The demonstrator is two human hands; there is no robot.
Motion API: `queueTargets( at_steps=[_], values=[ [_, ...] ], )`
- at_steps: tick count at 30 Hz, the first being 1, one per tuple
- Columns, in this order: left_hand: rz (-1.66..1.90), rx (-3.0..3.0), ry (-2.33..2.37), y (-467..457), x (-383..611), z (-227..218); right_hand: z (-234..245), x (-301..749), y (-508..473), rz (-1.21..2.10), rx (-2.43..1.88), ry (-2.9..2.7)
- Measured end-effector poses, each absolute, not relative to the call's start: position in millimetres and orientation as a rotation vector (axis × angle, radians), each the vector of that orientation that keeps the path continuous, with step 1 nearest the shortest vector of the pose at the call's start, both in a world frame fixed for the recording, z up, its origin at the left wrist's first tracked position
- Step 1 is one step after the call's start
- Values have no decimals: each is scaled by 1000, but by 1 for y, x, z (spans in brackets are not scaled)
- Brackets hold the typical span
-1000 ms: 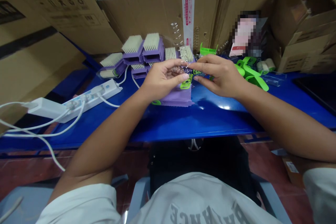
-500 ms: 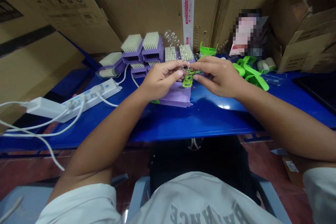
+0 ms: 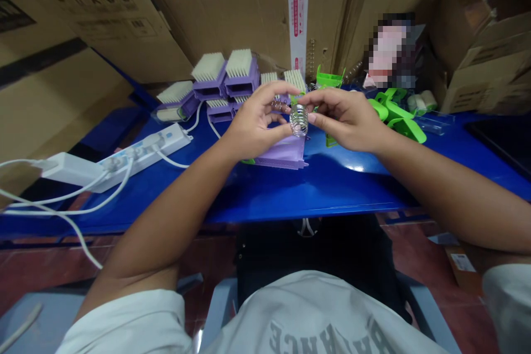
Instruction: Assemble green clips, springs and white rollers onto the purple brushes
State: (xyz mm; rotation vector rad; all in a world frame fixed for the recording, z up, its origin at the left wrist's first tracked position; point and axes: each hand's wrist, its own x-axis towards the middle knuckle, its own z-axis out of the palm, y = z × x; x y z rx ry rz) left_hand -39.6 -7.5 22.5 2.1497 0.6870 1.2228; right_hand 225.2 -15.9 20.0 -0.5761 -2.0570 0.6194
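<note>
A shiny metal coil spring (image 3: 298,120) is between my hands, above the table. Thumb and fingers of my left hand (image 3: 255,124) curl around its left side, and another stretch of thin coil (image 3: 279,105) shows among those fingers. My right hand (image 3: 346,119) pinches the spring's right edge with thumb and fingertips. Below my left hand lies a light purple plastic part (image 3: 286,154). A bright green piece (image 3: 331,141) shows just under my right hand, partly covered; whether it is held or lying there I cannot make out.
Purple brush heads with pale bristles (image 3: 238,69) are stacked at the back. Green plastic parts (image 3: 398,113) lie at right. A white power strip (image 3: 145,149) with cables sits at left on the blue table (image 3: 265,199). Cardboard boxes (image 3: 249,16) stand behind.
The green piece that was between my fingertips is no longer there; the spring now shows compressed between them. My left index finger has lifted and arched over it.
</note>
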Motion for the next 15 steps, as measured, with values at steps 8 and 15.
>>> queueTargets(
  at_steps=[8,15],
  values=[
    [1148,2193,689,0,-43,16,24,224,-18,1276,-626,-1823],
    [1215,2233,920,-7,-42,24,30,224,-17,1613,-632,-1713]
  ],
)
